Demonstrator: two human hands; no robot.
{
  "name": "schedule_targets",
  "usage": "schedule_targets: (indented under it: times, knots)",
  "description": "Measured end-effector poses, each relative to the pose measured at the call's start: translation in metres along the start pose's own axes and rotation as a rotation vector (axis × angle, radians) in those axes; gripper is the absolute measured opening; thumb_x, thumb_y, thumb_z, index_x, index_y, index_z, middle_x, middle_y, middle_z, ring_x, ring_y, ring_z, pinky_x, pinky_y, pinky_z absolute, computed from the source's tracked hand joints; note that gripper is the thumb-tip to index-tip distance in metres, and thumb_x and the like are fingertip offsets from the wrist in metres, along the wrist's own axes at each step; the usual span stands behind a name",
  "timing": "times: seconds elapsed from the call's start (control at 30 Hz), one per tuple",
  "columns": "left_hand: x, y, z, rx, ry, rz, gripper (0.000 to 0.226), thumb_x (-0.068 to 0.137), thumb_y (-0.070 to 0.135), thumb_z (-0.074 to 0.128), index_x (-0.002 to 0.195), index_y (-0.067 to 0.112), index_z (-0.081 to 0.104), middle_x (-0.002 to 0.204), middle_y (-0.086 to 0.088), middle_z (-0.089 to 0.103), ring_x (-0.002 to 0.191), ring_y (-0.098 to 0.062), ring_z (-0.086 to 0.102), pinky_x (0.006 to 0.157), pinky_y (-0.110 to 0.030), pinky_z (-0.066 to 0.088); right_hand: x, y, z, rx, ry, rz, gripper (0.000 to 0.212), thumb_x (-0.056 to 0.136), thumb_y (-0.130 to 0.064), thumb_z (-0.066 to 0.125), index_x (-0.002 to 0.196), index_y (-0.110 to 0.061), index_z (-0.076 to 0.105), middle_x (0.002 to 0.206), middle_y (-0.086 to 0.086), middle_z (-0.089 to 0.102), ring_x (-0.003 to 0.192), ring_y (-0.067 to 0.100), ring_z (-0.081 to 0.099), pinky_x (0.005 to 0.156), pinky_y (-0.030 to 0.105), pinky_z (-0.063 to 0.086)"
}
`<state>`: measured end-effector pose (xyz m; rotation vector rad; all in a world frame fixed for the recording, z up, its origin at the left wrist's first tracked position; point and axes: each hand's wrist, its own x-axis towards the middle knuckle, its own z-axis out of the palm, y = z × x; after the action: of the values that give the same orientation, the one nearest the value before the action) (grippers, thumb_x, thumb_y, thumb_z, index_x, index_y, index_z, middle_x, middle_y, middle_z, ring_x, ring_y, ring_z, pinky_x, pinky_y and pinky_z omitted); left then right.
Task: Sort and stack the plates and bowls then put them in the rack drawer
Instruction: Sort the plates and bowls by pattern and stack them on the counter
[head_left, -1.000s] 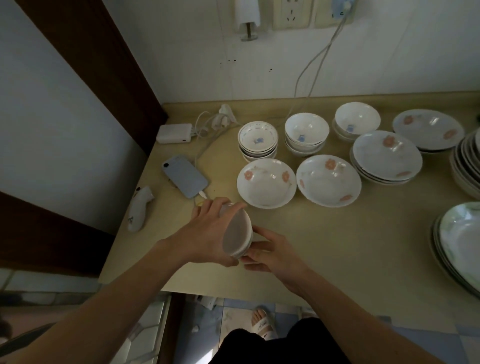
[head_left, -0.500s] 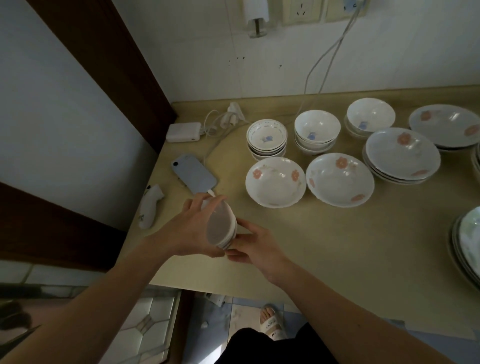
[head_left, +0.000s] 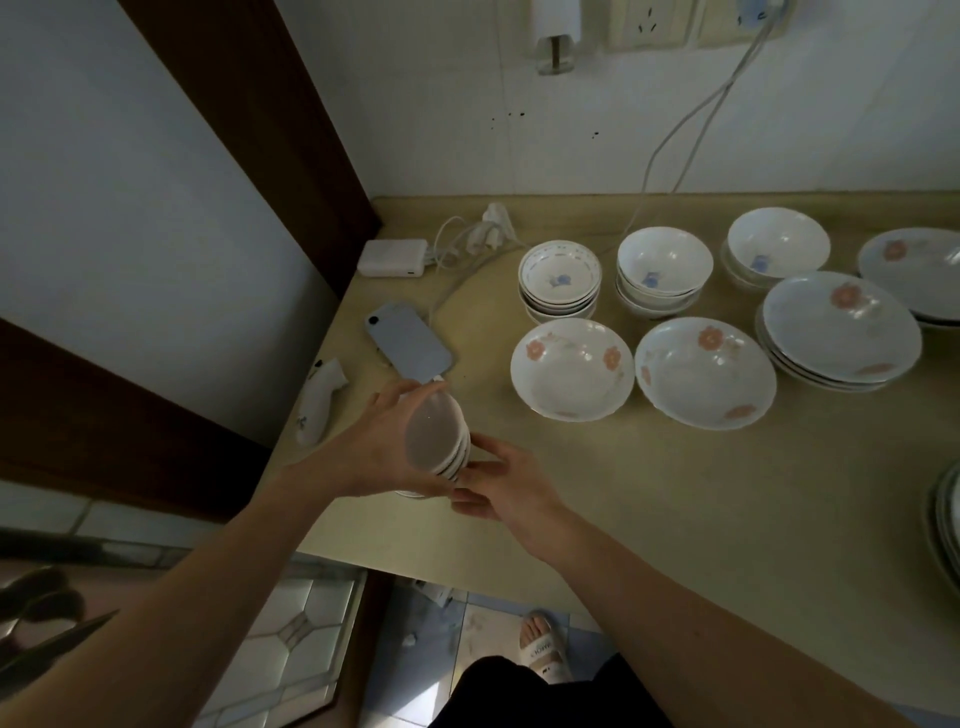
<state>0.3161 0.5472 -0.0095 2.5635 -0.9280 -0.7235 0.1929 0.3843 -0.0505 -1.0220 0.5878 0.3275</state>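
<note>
Above the counter's front left edge, my left hand (head_left: 374, 452) grips a small stack of white bowls (head_left: 439, 436) tipped on its side, mouth facing left. My right hand (head_left: 498, 486) holds the stack's bottom from the right. On the counter (head_left: 649, 493) lie two flowered shallow bowls (head_left: 571, 369) (head_left: 704, 371), three stacks of small blue-patterned bowls (head_left: 560, 278) (head_left: 662, 270) (head_left: 774, 249), and a stack of flowered plates (head_left: 839, 330). Another plate (head_left: 914, 270) sits at the far right.
A blue phone (head_left: 408, 343) on a cable, a white charger (head_left: 392, 258) and a white ceramic spoon (head_left: 319, 402) lie at the counter's left. A further plate stack (head_left: 948, 525) is cut off at the right edge. Wall cables hang behind the bowls. Tiled floor lies below.
Both hands have carried the tipped bowl stack slightly left and toward me. My view has swung left, so the dishes sit further right in frame.
</note>
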Motion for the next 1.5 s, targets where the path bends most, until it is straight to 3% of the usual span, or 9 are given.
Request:
schedule_targets:
  times: [0.1, 0.23, 0.53, 0.83, 1.03, 1.23, 1.3, 1.4, 1.5]
  knots:
    - [-0.004, 0.001, -0.003, -0.104, 0.091, 0.015, 0.103, 0.051, 0.075, 0.079, 0.134, 0.07, 0.019, 0.144, 0.024, 0.023, 0.126, -0.008, 0.038, 0.1, -0.036, 0.045, -0.001, -0.003, -0.002, -0.038, -0.008, 0.008, 0.058, 0.094, -0.002, 0.068, 0.148, -0.012, 0.049, 0.117, 0.022, 0.071, 0.092, 0.025, 0.072, 0.083, 0.037, 0.064]
    - [-0.019, -0.007, -0.018, -0.276, 0.272, -0.064, 0.103, 0.05, 0.071, 0.083, 0.136, 0.068, 0.027, 0.139, 0.033, 0.028, 0.124, -0.008, 0.038, 0.097, -0.034, 0.039, 0.004, -0.01, -0.003, -0.131, -0.013, 0.015, 0.065, 0.095, -0.016, 0.067, 0.154, -0.018, 0.041, 0.124, 0.013, 0.068, 0.106, 0.024, 0.072, 0.084, 0.038, 0.064]
    - [-0.059, -0.043, -0.017, -0.176, 0.35, -0.315, 0.113, 0.064, 0.046, 0.092, 0.154, 0.037, 0.024, 0.154, -0.003, 0.019, 0.138, -0.036, 0.032, 0.107, -0.052, 0.043, 0.023, -0.017, 0.015, -0.212, 0.032, 0.05, 0.052, 0.095, -0.012, 0.056, 0.145, -0.02, 0.048, 0.132, 0.012, 0.055, 0.107, 0.031, 0.068, 0.084, 0.047, 0.063]
    - [-0.056, -0.074, 0.023, 0.215, 0.13, -0.335, 0.129, 0.059, 0.083, 0.07, 0.156, 0.032, 0.003, 0.163, -0.007, 0.019, 0.15, -0.033, 0.019, 0.12, -0.056, 0.025, 0.025, -0.014, 0.016, -0.144, 0.118, 0.027, 0.042, 0.089, -0.003, 0.053, 0.129, -0.012, 0.057, 0.12, 0.012, 0.06, 0.094, 0.032, 0.07, 0.067, 0.043, 0.064]
    - [-0.048, -0.072, 0.044, 0.096, 0.184, -0.304, 0.13, 0.053, 0.076, 0.081, 0.152, 0.045, 0.004, 0.154, 0.0, 0.015, 0.142, -0.035, 0.025, 0.115, -0.059, 0.033, 0.016, -0.022, 0.0, -0.08, 0.147, -0.02, 0.032, 0.089, -0.001, 0.053, 0.119, -0.008, 0.063, 0.118, 0.017, 0.063, 0.079, 0.033, 0.077, 0.067, 0.042, 0.063]
    - [-0.04, -0.061, 0.052, 0.117, 0.21, -0.207, 0.142, 0.047, 0.093, 0.06, 0.16, 0.023, 0.01, 0.16, -0.008, 0.025, 0.147, -0.031, 0.023, 0.118, -0.053, 0.028, 0.006, -0.043, 0.009, -0.031, 0.104, -0.047, 0.026, 0.088, 0.002, 0.053, 0.11, -0.002, 0.064, 0.12, 0.022, 0.06, 0.077, 0.038, 0.077, 0.068, 0.045, 0.062]
    - [-0.04, -0.053, 0.049, 0.0, 0.254, -0.135, 0.146, 0.043, 0.091, 0.061, 0.16, 0.016, 0.015, 0.159, -0.01, 0.028, 0.146, -0.031, 0.025, 0.119, -0.052, 0.025, 0.003, -0.048, 0.017, -0.061, 0.06, -0.037, 0.025, 0.088, 0.002, 0.054, 0.111, -0.001, 0.064, 0.12, 0.023, 0.061, 0.082, 0.041, 0.076, 0.069, 0.045, 0.063]
    - [-0.05, -0.054, 0.036, -0.406, 0.228, -0.142, 0.137, 0.054, 0.06, 0.091, 0.161, 0.025, 0.012, 0.163, -0.003, 0.022, 0.151, -0.024, 0.02, 0.121, -0.054, 0.026, 0.002, -0.051, 0.033, -0.131, 0.018, -0.027, 0.022, 0.087, 0.001, 0.055, 0.104, -0.005, 0.067, 0.117, 0.021, 0.063, 0.096, 0.044, 0.071, 0.068, 0.045, 0.063]
    - [-0.069, -0.068, 0.02, -0.791, 0.264, -0.252, 0.105, 0.074, 0.04, 0.078, 0.16, 0.031, 0.018, 0.166, -0.001, 0.024, 0.151, -0.023, 0.025, 0.123, -0.046, 0.025, 0.003, -0.049, 0.047, -0.232, -0.004, -0.024, 0.024, 0.088, 0.0, 0.056, 0.107, -0.006, 0.069, 0.117, 0.016, 0.062, 0.096, 0.038, 0.069, 0.069, 0.046, 0.064]
